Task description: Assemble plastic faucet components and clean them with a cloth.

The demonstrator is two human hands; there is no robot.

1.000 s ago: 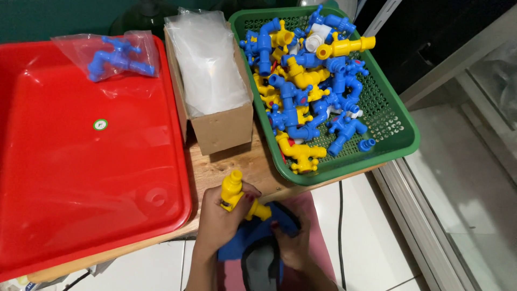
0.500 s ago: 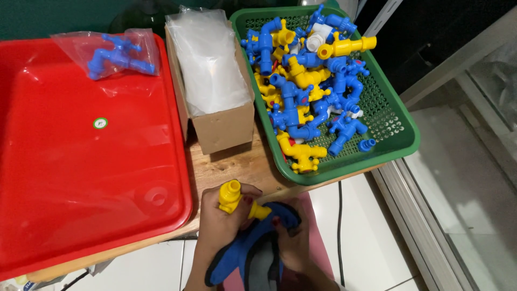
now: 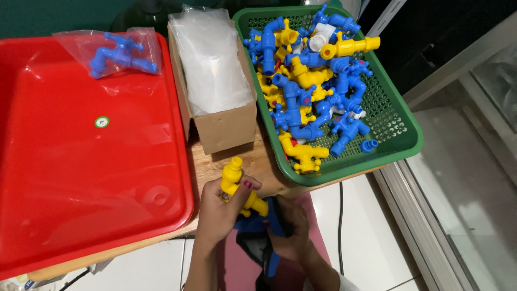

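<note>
On the left side of the wooden desk [image 3: 215,167] lay a big red tray [image 3: 81,178], and in its far corner rested a clear bag with a blue tap [image 3: 121,54] inside. Next to the tray stood a cardboard box [image 3: 221,126] filled with clear plastic bags [image 3: 210,64]. Just in front of the box, at the near edge of the desk, the left hand [image 3: 221,215] was closed around a yellow plastic tap [image 3: 239,186], its thumb pressed on the tap body. The right hand [image 3: 291,231], touching the left one, gripped a blue piece [image 3: 274,221] joined below the yellow tap. On the right stood a green basket [image 3: 398,129] with many blue and yellow taps [image 3: 307,81].
</note>
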